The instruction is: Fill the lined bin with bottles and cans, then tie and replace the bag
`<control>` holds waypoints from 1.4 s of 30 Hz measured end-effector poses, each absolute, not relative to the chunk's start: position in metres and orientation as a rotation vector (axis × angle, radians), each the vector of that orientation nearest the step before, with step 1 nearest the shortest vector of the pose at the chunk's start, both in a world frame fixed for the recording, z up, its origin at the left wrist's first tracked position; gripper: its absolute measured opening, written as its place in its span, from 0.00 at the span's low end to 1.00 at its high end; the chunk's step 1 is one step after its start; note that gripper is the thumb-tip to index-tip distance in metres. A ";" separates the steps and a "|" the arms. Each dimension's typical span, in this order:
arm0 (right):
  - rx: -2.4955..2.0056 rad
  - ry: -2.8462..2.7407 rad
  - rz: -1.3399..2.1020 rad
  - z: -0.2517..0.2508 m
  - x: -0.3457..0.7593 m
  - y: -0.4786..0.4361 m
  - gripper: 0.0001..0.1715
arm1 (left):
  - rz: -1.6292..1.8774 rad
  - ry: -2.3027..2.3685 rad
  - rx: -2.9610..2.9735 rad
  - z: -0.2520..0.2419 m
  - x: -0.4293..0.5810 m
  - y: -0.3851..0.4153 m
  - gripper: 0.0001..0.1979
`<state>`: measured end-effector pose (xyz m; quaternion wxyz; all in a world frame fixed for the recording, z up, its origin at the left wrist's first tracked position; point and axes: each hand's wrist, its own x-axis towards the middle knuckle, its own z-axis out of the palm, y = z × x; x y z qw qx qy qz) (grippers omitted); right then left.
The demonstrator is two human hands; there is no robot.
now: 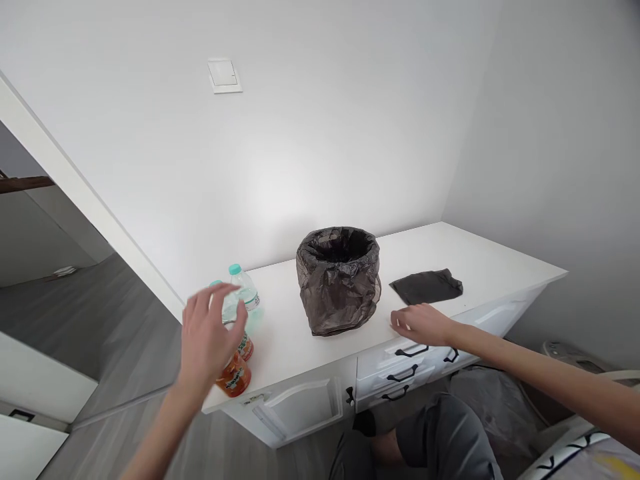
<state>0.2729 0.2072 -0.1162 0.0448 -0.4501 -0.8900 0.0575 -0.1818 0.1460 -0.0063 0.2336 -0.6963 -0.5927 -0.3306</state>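
Note:
My left hand (207, 333) is raised over the left end of the white counter, its fingers apart and nothing in its grasp. Beneath and beside it stand a clear plastic bottle with a teal cap (245, 288) and a second teal-capped bottle, mostly hidden behind the fingers. Two orange cans (237, 379) are close by, partly covered by the hand. On the counter's front edge rests my right hand (420, 323), fingers loosely bent and holding nothing. Between the hands stands a bin lined with a black plastic bag (340, 293), its mouth open upward.
A folded black plastic bag (427, 287) lies on the white counter (290, 347), just beyond my right hand. Drawers with black handles (403, 375) are below. A wall with a light switch (224, 75) rises behind, and a doorway is at the left.

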 end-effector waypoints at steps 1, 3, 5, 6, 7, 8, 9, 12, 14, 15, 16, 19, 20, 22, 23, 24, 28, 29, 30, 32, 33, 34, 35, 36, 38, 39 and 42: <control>-1.481 -2.629 0.346 -0.127 0.276 0.219 0.19 | -0.804 -1.658 -1.918 0.012 -0.187 0.161 0.20; -1.597 -2.428 0.677 -0.146 0.279 0.240 0.29 | -0.580 -1.746 -1.924 0.040 -0.195 0.191 0.23; -1.617 -2.224 0.895 -0.161 0.278 0.257 0.33 | -0.339 -1.839 -1.920 0.057 -0.200 0.220 0.29; -1.603 -2.134 0.962 -0.167 0.277 0.264 0.34 | -0.228 -1.887 -1.919 0.061 -0.202 0.233 0.31; -1.583 -2.058 1.008 -0.172 0.276 0.269 0.34 | -0.131 -1.932 -1.920 0.064 -0.203 0.244 0.32; -1.565 -1.999 1.038 -0.177 0.275 0.273 0.34 | -0.053 -1.971 -1.927 0.066 -0.203 0.254 0.33; -1.550 -1.954 1.061 -0.181 0.274 0.276 0.34 | 0.005 -1.998 -1.942 0.066 -0.203 0.263 0.32; -1.540 -1.864 1.121 -0.188 0.275 0.282 0.35 | 0.084 -2.014 -2.005 0.063 -0.201 0.280 0.25; -1.525 -1.816 1.142 -0.191 0.277 0.283 0.36 | 0.090 -1.988 -2.037 0.060 -0.199 0.285 0.21; -1.511 -1.787 1.136 -0.192 0.278 0.283 0.35 | 0.089 -1.972 -2.048 0.060 -0.198 0.287 0.21; -1.493 -1.757 1.121 -0.194 0.278 0.283 0.34 | 0.088 -1.953 -2.057 0.061 -0.196 0.288 0.20; -1.434 -1.679 1.083 -0.199 0.279 0.280 0.31 | -0.037 -1.842 -2.075 0.077 -0.185 0.286 0.21; -1.420 -1.664 1.081 -0.200 0.278 0.279 0.29 | -0.142 -1.781 -2.078 0.087 -0.178 0.283 0.22; -1.406 -1.640 1.076 -0.201 0.278 0.277 0.27 | -0.416 -1.625 -2.073 0.111 -0.155 0.272 0.24; -1.404 -1.633 1.067 -0.201 0.278 0.276 0.25 | -0.548 -1.549 -2.063 0.124 -0.140 0.265 0.24; -1.407 -1.627 1.054 -0.201 0.278 0.274 0.24 | -0.654 -1.475 -2.059 0.136 -0.123 0.258 0.24; -1.457 -1.606 0.989 -0.200 0.277 0.272 0.20 | -0.749 -1.264 -2.211 0.165 -0.057 0.235 0.21; -1.469 -1.597 0.978 -0.199 0.276 0.272 0.19 | -0.729 -1.248 -2.271 0.168 -0.045 0.233 0.20; -1.478 -1.588 0.968 -0.199 0.276 0.272 0.19 | -0.703 -1.245 -2.333 0.169 -0.035 0.233 0.20; -1.488 -1.576 0.952 -0.198 0.275 0.273 0.18 | -0.641 -1.261 -2.449 0.170 -0.021 0.235 0.18; -1.493 -1.572 0.947 -0.198 0.274 0.274 0.18 | -0.605 -1.272 -2.497 0.169 -0.017 0.237 0.18; -1.498 -1.570 0.943 -0.197 0.274 0.274 0.17 | -0.566 -1.284 -2.533 0.167 -0.014 0.240 0.18; -1.504 -1.567 0.940 -0.197 0.274 0.275 0.17 | -0.523 -1.294 -2.557 0.164 -0.011 0.244 0.18; -1.512 -1.566 0.939 -0.196 0.273 0.275 0.17 | -0.478 -1.303 -2.570 0.160 -0.010 0.248 0.18; -1.528 -1.561 0.933 -0.195 0.273 0.275 0.16 | -0.389 -1.326 -2.587 0.150 -0.008 0.258 0.19; -1.535 -1.560 0.929 -0.195 0.273 0.275 0.16 | -0.352 -1.339 -2.593 0.144 -0.008 0.264 0.19; -1.545 -1.560 0.901 -0.193 0.272 0.273 0.15 | -0.286 -1.378 -2.609 0.123 -0.011 0.280 0.20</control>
